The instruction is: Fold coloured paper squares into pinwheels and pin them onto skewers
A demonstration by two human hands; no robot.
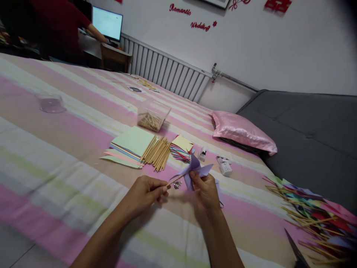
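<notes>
Left hand pinches a thin tan wooden stick, right hand a purple paper pinwheel; forearms angle inward over the striped fabric-covered bed's near edge.

Looked across a bed striped in pink, beige, white and pale green, toward a pale wall with red lettering reading "Romantic" and "Wedding" and a frame cut by the top edge. Made out a grey radiator, a pipe to its right, a dark grey, padded headboard and, just beside that, a glossy pink pillow. Found a desk with a glowing monitor at upper left and tiled floor at lower left, all rather dimly lit.
</notes>
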